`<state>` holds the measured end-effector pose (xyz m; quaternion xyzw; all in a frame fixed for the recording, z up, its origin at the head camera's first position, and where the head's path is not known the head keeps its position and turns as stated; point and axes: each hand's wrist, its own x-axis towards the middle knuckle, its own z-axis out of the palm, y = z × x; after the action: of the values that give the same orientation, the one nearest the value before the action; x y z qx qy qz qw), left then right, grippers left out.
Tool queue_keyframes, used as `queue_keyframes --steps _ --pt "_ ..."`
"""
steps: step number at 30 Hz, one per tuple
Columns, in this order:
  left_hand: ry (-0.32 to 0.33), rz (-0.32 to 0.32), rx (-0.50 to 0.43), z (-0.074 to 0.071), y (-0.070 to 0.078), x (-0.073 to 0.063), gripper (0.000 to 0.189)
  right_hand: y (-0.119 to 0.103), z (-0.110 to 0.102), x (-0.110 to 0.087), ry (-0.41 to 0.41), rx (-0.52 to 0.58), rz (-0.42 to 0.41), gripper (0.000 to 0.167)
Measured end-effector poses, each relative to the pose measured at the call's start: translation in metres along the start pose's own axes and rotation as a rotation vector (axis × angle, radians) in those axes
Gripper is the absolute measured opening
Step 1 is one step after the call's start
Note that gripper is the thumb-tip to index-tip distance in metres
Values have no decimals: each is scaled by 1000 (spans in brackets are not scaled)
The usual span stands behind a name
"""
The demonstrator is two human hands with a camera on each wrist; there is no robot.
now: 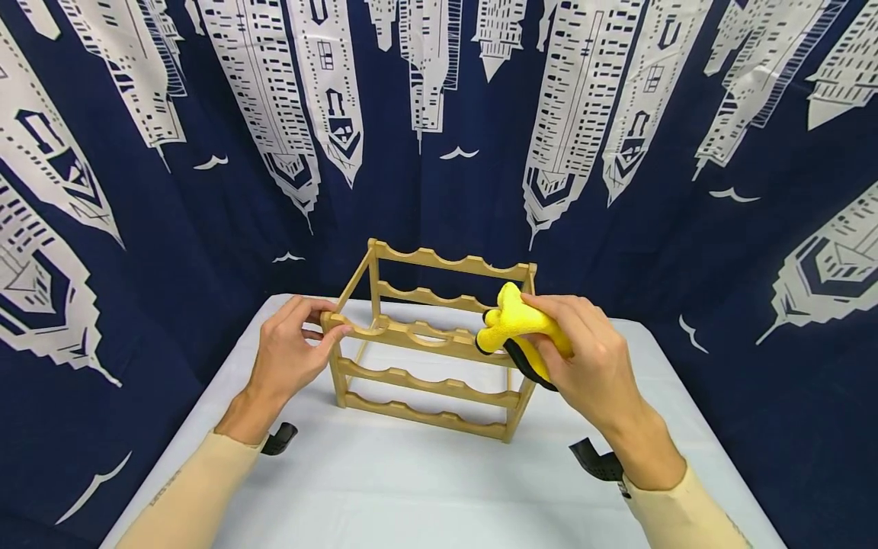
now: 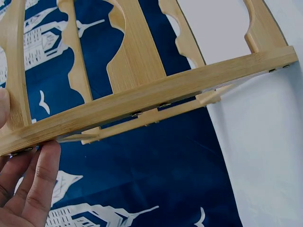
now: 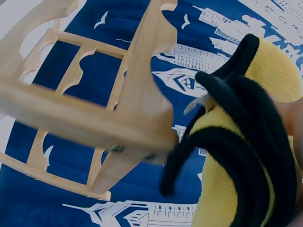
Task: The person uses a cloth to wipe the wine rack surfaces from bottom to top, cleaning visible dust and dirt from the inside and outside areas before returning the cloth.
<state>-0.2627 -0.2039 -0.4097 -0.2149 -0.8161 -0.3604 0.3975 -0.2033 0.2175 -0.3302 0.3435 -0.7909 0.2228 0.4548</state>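
Observation:
A light wooden wine rack (image 1: 425, 393) with scalloped rails is on the white-covered table. My left hand (image 1: 291, 343) grips its upper front left corner, the thumb on the top rail. In the left wrist view, the fingers (image 2: 45, 177) press against the outer side of the wooden side bar (image 2: 142, 97). My right hand (image 1: 590, 354) holds a bunched yellow cloth (image 1: 517, 316) with black edging by the rack's upper right corner. The right wrist view shows the cloth's black edging (image 3: 251, 127) in folds close to the rack's corner; whether they touch I cannot tell.
The white tablecloth (image 1: 411, 488) spreads around the rack to the table's edges. Behind and beside the table hangs a dark blue curtain (image 1: 425, 206) printed with white buildings and birds. Black straps (image 1: 597, 461) stick out at both wrists.

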Motion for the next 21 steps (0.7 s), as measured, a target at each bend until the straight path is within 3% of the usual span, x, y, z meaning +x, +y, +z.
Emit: queue_keyframes --steps 15,21 --pt "-25 41 -53 18 36 -2 38 -3 6 18 -25 14 -48 62" --pt "-38 27 -88 19 39 -3 36 -7 18 20 -81 51 -34 59"
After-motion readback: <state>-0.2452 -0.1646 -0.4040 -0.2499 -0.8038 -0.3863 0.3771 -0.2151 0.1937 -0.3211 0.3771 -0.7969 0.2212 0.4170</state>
